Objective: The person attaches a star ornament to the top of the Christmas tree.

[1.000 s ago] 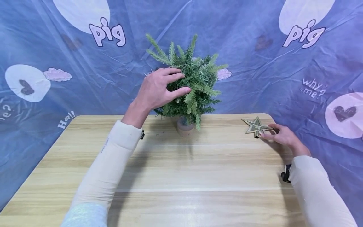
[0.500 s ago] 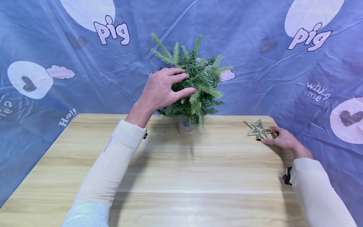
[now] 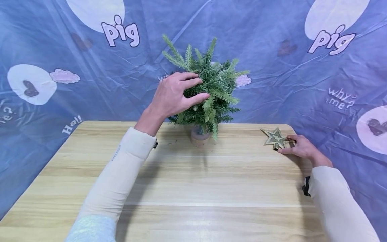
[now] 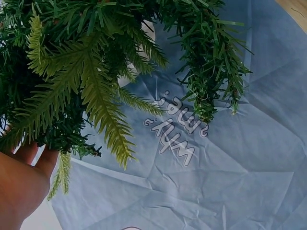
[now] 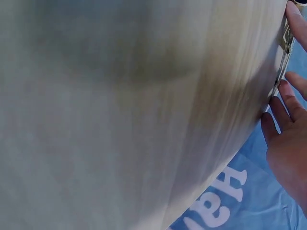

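A small green artificial tree (image 3: pixel 220 104) stands upright in a pale round base (image 3: pixel 200 135) near the table's back edge. My left hand (image 3: pixel 173 95) grips its left side, fingers and thumb curved around foliage; in the left wrist view the fingers of my left hand (image 4: pixel 24 184) are partly hidden by branches (image 4: pixel 96 86). At the back right a gold star (image 3: pixel 274 138) with a short tube lies on the table. My right hand (image 3: pixel 305 149) rests by its right point, thumb and fingers apart around it. In the right wrist view, my right hand (image 5: pixel 290 143) touches the table's edge.
The wooden table (image 3: pixel 217 185) has a rounded back right corner close to my right hand. A blue printed cloth (image 3: pixel 266 27) hangs behind the table and down both sides.
The head view has shifted slightly, so everything appears a little further right. Both hands keep their places at the tree and the star.
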`<state>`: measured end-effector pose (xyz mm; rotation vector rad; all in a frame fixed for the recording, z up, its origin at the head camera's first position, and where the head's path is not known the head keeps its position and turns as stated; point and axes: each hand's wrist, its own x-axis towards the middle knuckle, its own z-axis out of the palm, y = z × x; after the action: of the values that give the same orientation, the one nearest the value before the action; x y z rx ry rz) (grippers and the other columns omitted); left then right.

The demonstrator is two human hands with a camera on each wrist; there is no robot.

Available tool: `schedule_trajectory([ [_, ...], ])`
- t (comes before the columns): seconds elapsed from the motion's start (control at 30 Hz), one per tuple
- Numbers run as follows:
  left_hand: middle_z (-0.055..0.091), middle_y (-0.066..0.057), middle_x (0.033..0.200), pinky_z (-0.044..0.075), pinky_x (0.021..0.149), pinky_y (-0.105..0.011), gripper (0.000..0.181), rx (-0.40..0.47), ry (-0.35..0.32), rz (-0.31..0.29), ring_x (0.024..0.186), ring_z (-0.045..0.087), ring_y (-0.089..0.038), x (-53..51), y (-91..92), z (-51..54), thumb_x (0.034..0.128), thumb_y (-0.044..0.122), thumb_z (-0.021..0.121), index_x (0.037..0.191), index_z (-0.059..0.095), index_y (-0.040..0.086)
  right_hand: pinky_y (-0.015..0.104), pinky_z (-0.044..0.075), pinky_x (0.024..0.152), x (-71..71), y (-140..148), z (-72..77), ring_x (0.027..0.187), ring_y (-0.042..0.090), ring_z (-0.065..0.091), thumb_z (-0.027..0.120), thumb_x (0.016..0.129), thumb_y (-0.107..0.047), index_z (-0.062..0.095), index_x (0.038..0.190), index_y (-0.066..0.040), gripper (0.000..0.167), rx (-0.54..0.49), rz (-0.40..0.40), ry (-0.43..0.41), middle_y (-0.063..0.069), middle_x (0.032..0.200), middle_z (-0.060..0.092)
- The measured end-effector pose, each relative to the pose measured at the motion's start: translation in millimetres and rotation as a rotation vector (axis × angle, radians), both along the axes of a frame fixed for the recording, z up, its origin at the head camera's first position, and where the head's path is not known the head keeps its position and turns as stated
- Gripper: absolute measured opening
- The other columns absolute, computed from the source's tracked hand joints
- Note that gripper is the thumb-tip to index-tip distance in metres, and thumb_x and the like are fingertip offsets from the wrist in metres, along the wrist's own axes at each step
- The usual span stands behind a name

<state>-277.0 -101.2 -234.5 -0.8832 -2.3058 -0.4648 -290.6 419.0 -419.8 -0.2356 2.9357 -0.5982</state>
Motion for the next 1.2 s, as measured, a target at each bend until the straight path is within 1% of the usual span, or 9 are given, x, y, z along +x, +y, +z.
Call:
schedule_trajectory([
  [0.2, 0.065, -0.004, 0.136, 0.046, 0.106, -0.043, 0.058, 0.003, 0.001, -0.004, 0.127, 0.058, -0.027, -0.1, -0.1, -0.9, 0.0910, 0.061, 0.067, 0.127, 0.073, 0.017, 0.074, 0.029, 0.104, -1.2, -1.9, 0.3, 0.126, 0.068, 0.032, 0.080, 0.083, -0.047, 0.034, 0.141, 0.024, 0.103, 0.026, -0.020, -0.020, 0.053, 0.139, 0.027],
  [0.37, 0.065, -0.005, 0.136, 0.046, 0.107, -0.043, 0.058, 0.002, 0.015, -0.009, 0.127, 0.058, -0.028, -0.6, -0.1, -0.1, 0.0910, 0.061, 0.067, 0.127, 0.073, 0.016, 0.074, 0.029, 0.103, -2.3, -3.1, 1.5, 0.124, 0.066, 0.033, 0.080, 0.082, -0.048, 0.039, 0.139, 0.019, 0.097, 0.022, -0.029, -0.019, 0.052, 0.137, 0.030],
  [0.5, 0.065, -0.005, 0.135, 0.047, 0.106, -0.043, 0.058, 0.003, 0.017, -0.006, 0.126, 0.058, -0.028, -0.2, -0.7, 0.1, 0.0909, 0.060, 0.068, 0.127, 0.073, 0.016, 0.073, 0.033, 0.101, -3.4, -5.0, 2.0, 0.120, 0.063, 0.039, 0.081, 0.082, -0.045, 0.043, 0.132, 0.020, 0.090, -0.008, -0.028, -0.012, 0.049, 0.133, 0.035],
  [0.6, 0.065, -0.005, 0.136, 0.047, 0.105, -0.043, 0.057, 0.001, 0.015, -0.002, 0.126, 0.058, -0.028, 0.2, -0.8, 0.0, 0.0909, 0.060, 0.068, 0.128, 0.073, 0.016, 0.070, 0.039, 0.098, -4.0, -5.5, 1.2, 0.113, 0.059, 0.047, 0.082, 0.082, -0.040, 0.045, 0.128, 0.021, 0.085, -0.038, -0.020, 0.005, 0.047, 0.126, 0.044],
  [0.73, 0.065, -0.005, 0.136, 0.047, 0.105, -0.043, 0.058, -0.007, 0.008, 0.000, 0.127, 0.058, -0.028, 0.1, 0.1, -0.5, 0.0910, 0.060, 0.068, 0.128, 0.073, 0.016, 0.067, 0.043, 0.095, -3.6, -4.5, 0.1, 0.107, 0.054, 0.054, 0.082, 0.082, -0.036, 0.046, 0.127, 0.023, 0.083, -0.049, -0.009, 0.023, 0.045, 0.120, 0.052],
  [0.93, 0.064, -0.005, 0.137, 0.046, 0.106, -0.044, 0.058, -0.020, 0.005, 0.004, 0.127, 0.058, -0.028, 0.0, 2.0, -0.1, 0.0913, 0.060, 0.067, 0.129, 0.072, 0.016, 0.069, 0.040, 0.096, -1.3, -3.6, 2.2, 0.111, 0.061, 0.050, 0.079, 0.085, -0.039, 0.041, 0.133, 0.022, 0.086, -0.038, -0.018, 0.017, 0.047, 0.125, 0.050],
  [1.1, 0.064, -0.006, 0.137, 0.047, 0.106, -0.044, 0.058, -0.025, 0.010, 0.008, 0.126, 0.059, -0.029, -0.1, 1.8, -0.2, 0.0917, 0.059, 0.067, 0.130, 0.071, 0.016, 0.068, 0.041, 0.097, -1.8, -6.8, 0.9, 0.114, 0.063, 0.050, 0.078, 0.086, -0.041, 0.043, 0.136, 0.023, 0.088, -0.060, -0.013, 0.032, 0.047, 0.126, 0.051],
  [1.2, 0.065, -0.006, 0.136, 0.047, 0.106, -0.044, 0.056, -0.016, 0.021, 0.006, 0.125, 0.059, -0.029, 0.2, 0.6, -0.9, 0.0920, 0.058, 0.067, 0.129, 0.072, 0.015, 0.069, 0.040, 0.098, -3.3, -8.8, 2.1, 0.116, 0.064, 0.048, 0.077, 0.087, -0.041, 0.043, 0.136, 0.023, 0.088, -0.052, -0.005, 0.039, 0.048, 0.128, 0.049],
])
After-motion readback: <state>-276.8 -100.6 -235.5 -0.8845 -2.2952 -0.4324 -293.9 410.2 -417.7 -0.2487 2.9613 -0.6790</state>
